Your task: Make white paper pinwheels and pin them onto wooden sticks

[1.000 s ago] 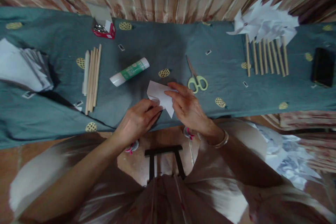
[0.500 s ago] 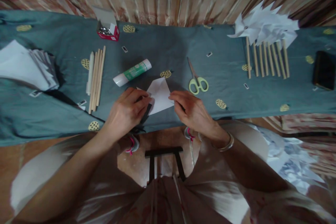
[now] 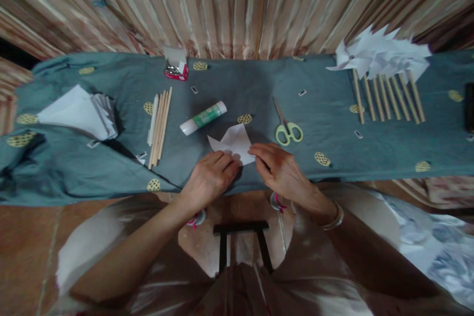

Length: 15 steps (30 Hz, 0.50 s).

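A small white folded paper [image 3: 237, 139] with pointed flaps is held low over the front of the cloth-covered table. Its lower left part is pinched by my left hand [image 3: 214, 174], whose fingers are closed over it. At the paper's right corner, my right hand [image 3: 277, 164] grips the edge between thumb and fingers. Just beyond the paper lies a green and white glue stick [image 3: 203, 118]. Scissors with light green handles [image 3: 288, 133] rest to the right, blades pointing away. My fingertips hide part of the paper's near edge.
Wooden sticks [image 3: 160, 128] lie left of the glue stick, near a stack of cut white paper [image 3: 76, 113]. An open red box [image 3: 176, 74] holds small metal pieces. Paper pinwheels on sticks [image 3: 385, 54] lie at the back right. A dark phone-like object [image 3: 469, 108] is at the right edge.
My left hand has shifted along the paper toward its lower middle, uncovering a pointed flap on the left. My right hand keeps its corner. The whole view has tilted and shifted.
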Tool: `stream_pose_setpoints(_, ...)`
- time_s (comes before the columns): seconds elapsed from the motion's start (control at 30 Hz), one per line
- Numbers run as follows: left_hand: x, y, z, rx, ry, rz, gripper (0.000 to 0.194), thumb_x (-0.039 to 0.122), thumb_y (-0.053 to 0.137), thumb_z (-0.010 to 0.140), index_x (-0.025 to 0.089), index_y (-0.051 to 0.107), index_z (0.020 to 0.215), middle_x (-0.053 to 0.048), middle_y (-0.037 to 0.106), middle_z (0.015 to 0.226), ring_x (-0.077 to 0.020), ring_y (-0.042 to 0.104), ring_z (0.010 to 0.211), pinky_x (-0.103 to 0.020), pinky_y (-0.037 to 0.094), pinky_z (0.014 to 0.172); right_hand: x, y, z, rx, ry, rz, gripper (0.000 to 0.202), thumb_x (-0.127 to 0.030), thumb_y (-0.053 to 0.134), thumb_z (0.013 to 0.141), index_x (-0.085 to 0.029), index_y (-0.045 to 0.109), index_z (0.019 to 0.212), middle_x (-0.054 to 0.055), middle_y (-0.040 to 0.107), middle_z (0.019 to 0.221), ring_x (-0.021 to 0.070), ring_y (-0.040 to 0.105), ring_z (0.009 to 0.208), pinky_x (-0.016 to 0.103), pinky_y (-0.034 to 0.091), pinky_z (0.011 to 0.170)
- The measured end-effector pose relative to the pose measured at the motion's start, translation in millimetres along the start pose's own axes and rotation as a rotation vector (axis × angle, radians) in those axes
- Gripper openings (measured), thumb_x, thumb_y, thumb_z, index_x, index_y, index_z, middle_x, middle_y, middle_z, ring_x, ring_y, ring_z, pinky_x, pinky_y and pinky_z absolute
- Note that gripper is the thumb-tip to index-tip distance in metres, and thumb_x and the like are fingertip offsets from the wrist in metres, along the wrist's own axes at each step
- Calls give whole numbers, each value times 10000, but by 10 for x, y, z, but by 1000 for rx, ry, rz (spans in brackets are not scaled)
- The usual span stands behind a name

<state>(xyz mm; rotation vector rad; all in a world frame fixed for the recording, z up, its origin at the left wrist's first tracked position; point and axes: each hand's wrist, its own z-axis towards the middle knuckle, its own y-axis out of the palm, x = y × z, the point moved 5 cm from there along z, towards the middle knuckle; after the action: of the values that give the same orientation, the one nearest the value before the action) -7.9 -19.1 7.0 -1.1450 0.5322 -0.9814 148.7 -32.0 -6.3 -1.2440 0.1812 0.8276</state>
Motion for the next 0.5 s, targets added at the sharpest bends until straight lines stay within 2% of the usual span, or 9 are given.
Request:
stream_pose_setpoints(0.27, 18, -19, -12, 8, -11, 36, 218, 151, 467, 989, 131, 655, 880, -63, 677, 816, -172, 620, 738, -291, 514, 654, 11, -29, -19, 0, 32, 11, 279, -101, 575, 840, -208, 665, 1080, 99, 710, 1164, 259, 670, 1060, 484, 555, 944)
stream_pose_setpoints(0.5, 58, -62, -47, 37, 49, -41, 163, 132, 513, 964, 129, 651, 877, -52, 677, 792, -171, 615, 710, -282, 489, 629, 7, -47, -16, -75, 30, 107, 137, -143, 648, 868, -189, 677, 993, 93, 699, 1154, 239, 644, 1072, 455, 545, 941)
